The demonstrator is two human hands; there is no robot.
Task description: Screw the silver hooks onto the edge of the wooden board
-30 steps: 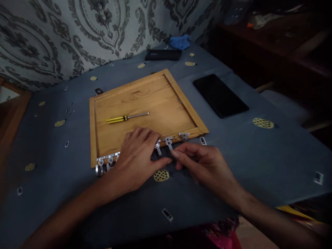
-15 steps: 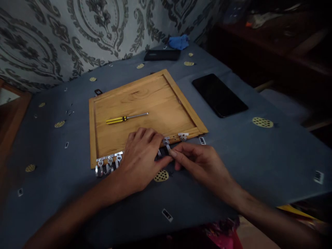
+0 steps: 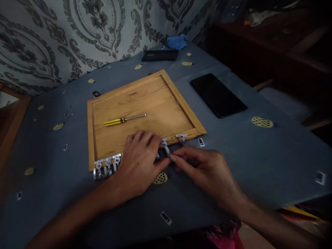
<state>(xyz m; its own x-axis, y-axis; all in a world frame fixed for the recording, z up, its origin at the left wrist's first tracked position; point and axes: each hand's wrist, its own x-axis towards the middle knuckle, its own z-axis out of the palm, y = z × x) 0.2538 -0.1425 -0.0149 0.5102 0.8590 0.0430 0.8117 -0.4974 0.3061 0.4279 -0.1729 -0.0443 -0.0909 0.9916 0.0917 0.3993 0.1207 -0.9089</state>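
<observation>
A framed wooden board (image 3: 135, 100) lies on the table, with several silver metal hooks (image 3: 98, 169) along its near edge. My left hand (image 3: 141, 159) is bent over that edge, fingers on the wood and thumb stretched to the right; it covers the middle hooks. Between the thumb and fingers of my right hand (image 3: 204, 169) is the lower end of one metal hook (image 3: 166, 147), whose plate sits on the frame. Another hook (image 3: 181, 137) is on the frame further right. On the panel rests a screwdriver (image 3: 124, 119) with a yellow and black handle.
A black smartphone (image 3: 218, 95) lies right of the board. Behind it are a dark phone case (image 3: 160, 55) and a blue cloth (image 3: 177, 42). Tiny loose bits (image 3: 68, 112) lie to the left on the patterned tablecloth (image 3: 77, 204). A patterned wall stands behind.
The view has shifted slightly, moving the board a little left in the picture. My right hand keeps its pinch at the hook, and my left hand stays on the edge.
</observation>
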